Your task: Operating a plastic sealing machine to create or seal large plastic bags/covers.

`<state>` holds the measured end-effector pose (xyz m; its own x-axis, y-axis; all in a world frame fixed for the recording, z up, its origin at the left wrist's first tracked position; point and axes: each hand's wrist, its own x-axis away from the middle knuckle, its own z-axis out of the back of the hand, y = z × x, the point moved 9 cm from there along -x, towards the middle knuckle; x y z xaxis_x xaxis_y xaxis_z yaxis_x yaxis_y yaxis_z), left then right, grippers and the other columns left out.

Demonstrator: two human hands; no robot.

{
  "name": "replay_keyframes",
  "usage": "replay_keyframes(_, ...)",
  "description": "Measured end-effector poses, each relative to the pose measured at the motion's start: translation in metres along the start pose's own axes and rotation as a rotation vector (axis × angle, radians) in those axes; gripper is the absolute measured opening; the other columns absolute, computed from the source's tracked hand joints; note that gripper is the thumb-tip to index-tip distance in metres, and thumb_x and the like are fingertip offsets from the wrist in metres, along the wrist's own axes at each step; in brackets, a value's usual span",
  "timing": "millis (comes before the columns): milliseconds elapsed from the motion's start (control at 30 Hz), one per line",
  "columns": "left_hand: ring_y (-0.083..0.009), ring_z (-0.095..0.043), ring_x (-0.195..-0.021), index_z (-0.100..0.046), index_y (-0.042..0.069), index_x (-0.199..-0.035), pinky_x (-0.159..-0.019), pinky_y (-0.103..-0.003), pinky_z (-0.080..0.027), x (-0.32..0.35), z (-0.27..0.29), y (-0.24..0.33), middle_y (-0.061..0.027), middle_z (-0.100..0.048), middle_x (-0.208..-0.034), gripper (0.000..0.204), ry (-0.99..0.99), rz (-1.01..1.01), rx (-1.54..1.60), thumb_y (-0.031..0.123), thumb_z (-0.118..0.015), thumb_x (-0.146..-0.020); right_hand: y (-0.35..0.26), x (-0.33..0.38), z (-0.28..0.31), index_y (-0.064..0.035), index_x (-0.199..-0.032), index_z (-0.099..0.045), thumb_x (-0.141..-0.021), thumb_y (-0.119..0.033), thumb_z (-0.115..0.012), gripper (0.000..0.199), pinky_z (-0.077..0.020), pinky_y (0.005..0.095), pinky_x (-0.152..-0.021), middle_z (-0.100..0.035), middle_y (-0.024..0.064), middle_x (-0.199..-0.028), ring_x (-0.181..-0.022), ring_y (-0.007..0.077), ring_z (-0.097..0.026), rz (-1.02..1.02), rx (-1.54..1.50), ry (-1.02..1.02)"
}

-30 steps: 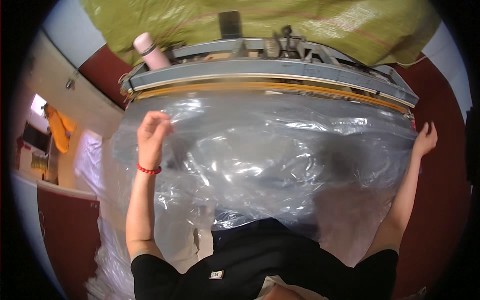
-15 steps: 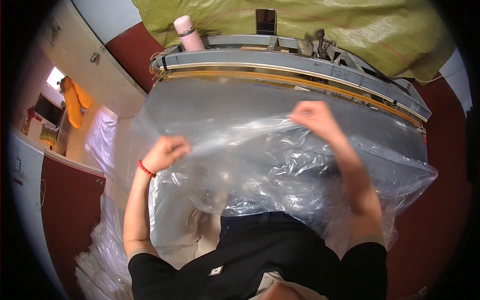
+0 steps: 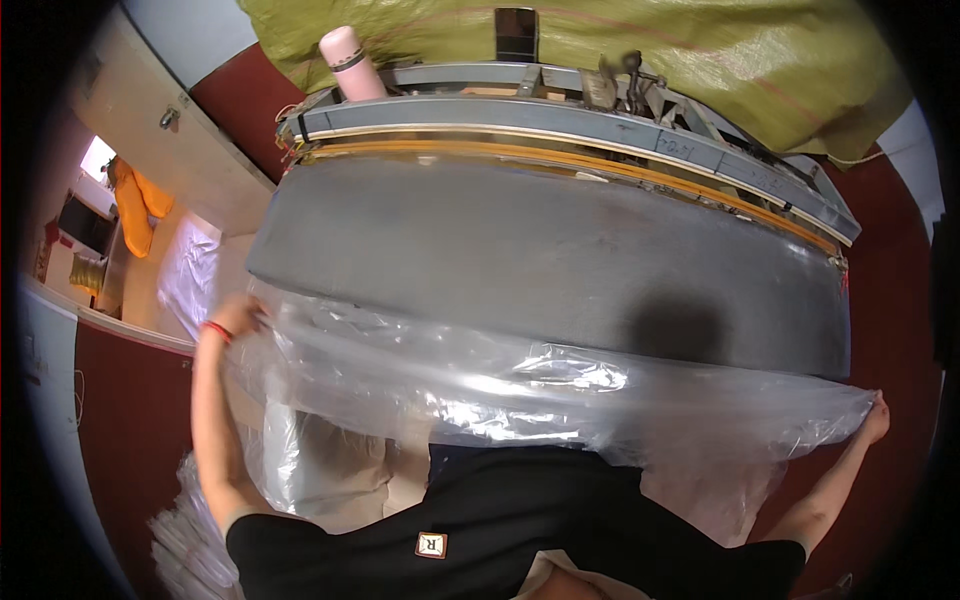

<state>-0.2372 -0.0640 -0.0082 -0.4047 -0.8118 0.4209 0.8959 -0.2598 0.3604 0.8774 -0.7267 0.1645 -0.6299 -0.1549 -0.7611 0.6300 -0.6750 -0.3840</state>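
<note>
A wide sheet of clear plastic film [image 3: 480, 385] stretches between my two hands along the near edge of a grey flat work surface [image 3: 450, 240]. My left hand [image 3: 240, 316], with a red bead bracelet at the wrist, grips the film's left end; its fingers are slightly blurred. Far out to the right, my right hand [image 3: 876, 418] pinches the other end at its corner. The film is shiny and wrinkled, and its lower part hangs down in front of my body.
Behind the surface runs a metal sealing-machine bar [image 3: 560, 115] with orange strips. A pink bottle [image 3: 352, 66] stands at its back left. A yellow-green tarp [image 3: 700, 50] covers the far side. More clear plastic [image 3: 190, 540] is heaped at lower left, near an open door [image 3: 150, 90].
My hands have moved wide apart, the left one outward and the right one far right and nearer. The film has come off most of the grey surface and is pulled straight.
</note>
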Motion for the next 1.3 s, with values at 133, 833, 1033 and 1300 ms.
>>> replay_keyframes(133,-0.0212,-0.057,-0.078,-0.056,0.000,-0.088,-0.070,-0.028,-0.044,0.118,0.243,0.164,-0.0123,-0.059,-0.086,0.022,1.501,-0.053,-0.488,-0.004,-0.056,-0.066,-0.058,0.067,-0.110,-0.0041,-0.086,-0.066,-0.074,-0.036,-0.061,0.034,-0.0444,0.0289,-0.068,-0.064,0.0077,-0.079,-0.072,0.0142,-0.057,0.596,0.759,0.152)
replay_keyframes(833,-0.0182,-0.055,-0.085,-0.057,-0.001,-0.100,-0.076,-0.028,-0.043,-0.108,0.095,0.233,-0.0096,-0.058,-0.095,0.026,1.131,-0.336,0.109,0.021,-0.049,-0.087,-0.122,0.070,-0.164,-0.0044,-0.092,-0.055,-0.080,-0.024,-0.048,0.024,-0.0474,0.0409,-0.072,-0.061,0.0165,-0.088,-0.085,0.0314,-0.059,-0.453,0.592,-0.301)
replay_keyframes(1033,-0.0181,-0.046,-0.108,-0.049,0.002,-0.114,-0.092,-0.032,-0.035,0.019,-0.168,0.648,-0.0102,-0.051,-0.115,0.037,-0.725,-0.820,0.787,0.020,-0.055,-0.082,-0.100,0.074,-0.153,-0.0034,-0.093,-0.053,-0.081,-0.028,-0.050,0.027,-0.0463,0.0426,-0.072,-0.061,0.0173,-0.089,-0.085,0.0332,-0.058,-0.450,0.518,-0.287)
replay_keyframes(1300,-0.0178,-0.054,-0.086,-0.035,0.003,-0.126,-0.075,-0.027,-0.044,0.048,-0.343,0.716,-0.0131,-0.053,-0.103,0.056,-0.878,-0.755,0.592,0.016,-0.061,-0.078,-0.120,0.075,-0.155,-0.0033,-0.090,-0.053,-0.081,-0.026,-0.051,0.025,-0.0468,0.0423,-0.070,-0.061,0.0177,-0.086,-0.083,0.0329,-0.059,-0.426,0.497,-0.296)
